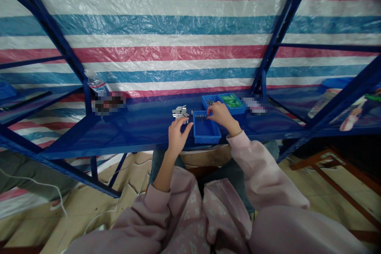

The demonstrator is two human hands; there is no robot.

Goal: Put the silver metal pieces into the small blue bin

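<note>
Worktop (143,129), blue and shiny, spans the head view beneath a striped sheet (166,8), with blue posts (61,37) at either side. A shallow bin (206,130) sits near its front edge, a row of small metal parts (200,117) along the far end inside and the floor nearer the person bare. The right hand (208,116) is over that far right corner, thumb and forefinger drawn close together beside the row; whether they grip a part, I cannot tell. The left hand (189,121) is open, thumb apart from the curved fingers, just between the bin's left wall and a loose pile of silvery pieces (179,110); contact with the pile is unclear. Behind the bin, partly hidden by the right hand, is a divided tray (238,110) with green pieces (229,100) in its right compartment and small metal bits (210,102) in its left. A clear bottle (99,86) stands far left, by the post
</note>
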